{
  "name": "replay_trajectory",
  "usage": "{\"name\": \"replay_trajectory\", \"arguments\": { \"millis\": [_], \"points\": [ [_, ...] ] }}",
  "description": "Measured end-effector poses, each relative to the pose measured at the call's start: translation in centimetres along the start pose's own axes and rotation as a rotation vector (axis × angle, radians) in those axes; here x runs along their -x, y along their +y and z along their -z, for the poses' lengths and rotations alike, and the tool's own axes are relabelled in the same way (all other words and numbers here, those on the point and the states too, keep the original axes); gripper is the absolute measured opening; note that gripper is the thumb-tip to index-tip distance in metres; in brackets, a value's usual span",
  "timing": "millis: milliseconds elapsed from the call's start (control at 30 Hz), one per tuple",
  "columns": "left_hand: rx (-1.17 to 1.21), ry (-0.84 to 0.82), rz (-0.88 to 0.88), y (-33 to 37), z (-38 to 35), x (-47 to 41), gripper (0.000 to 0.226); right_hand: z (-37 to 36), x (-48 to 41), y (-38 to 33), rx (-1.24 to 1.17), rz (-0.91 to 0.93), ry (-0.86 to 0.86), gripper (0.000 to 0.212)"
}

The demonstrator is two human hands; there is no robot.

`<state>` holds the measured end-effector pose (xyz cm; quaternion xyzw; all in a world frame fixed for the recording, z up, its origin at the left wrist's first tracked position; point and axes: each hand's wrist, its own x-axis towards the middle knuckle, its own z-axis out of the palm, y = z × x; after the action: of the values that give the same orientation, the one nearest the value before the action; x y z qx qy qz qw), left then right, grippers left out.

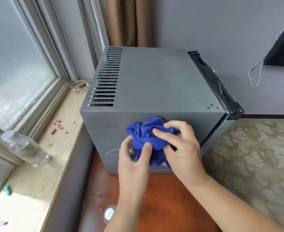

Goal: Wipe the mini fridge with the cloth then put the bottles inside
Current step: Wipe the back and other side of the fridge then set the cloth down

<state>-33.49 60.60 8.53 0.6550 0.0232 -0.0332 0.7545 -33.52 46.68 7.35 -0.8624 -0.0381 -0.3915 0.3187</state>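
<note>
Far left of our hands, a clear bottle (pixel 26 149) stands on the sill (pixel 42 178). Our left hand (pixel 134 160) pinches the lower bunch of the blue cloth (pixel 148 136); our right hand (pixel 181 146) grips its upper folds. Behind both hands, the grey mini fridge (pixel 154 81) sits on a wooden surface (pixel 163 198), door (pixel 216 81) facing right.

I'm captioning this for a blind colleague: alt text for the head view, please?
Both hands, left hand and right hand, bunch a blue cloth against the side of a grey mini fridge. A clear bottle stands on the windowsill.
</note>
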Motion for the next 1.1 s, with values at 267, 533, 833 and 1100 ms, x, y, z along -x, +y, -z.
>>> {"name": "replay_trajectory", "arguments": {
  "millis": [267, 533, 833, 1100],
  "points": [
    [-0.093, -0.181, 0.107, -3.2, -9.8, 2.2, 0.053, 9.0, 1.9, 7.8, -0.008, -0.310, 0.100, 0.046],
    [-0.066, -0.206, 0.177, -4.9, -14.6, 3.6, 0.041, 12.3, 2.1, 10.7, -0.012, -0.485, -0.023, 0.035],
    [-0.020, -0.068, 0.220, -4.1, -11.7, 2.4, 0.025, 8.7, 1.9, 7.5, -0.179, -0.540, -0.059, 0.040],
    [-0.002, 0.111, 0.184, -3.5, -0.2, -1.0, 0.031, 0.2, 1.3, 0.5, -0.330, -0.401, -0.327, 0.052]
  ]
}}
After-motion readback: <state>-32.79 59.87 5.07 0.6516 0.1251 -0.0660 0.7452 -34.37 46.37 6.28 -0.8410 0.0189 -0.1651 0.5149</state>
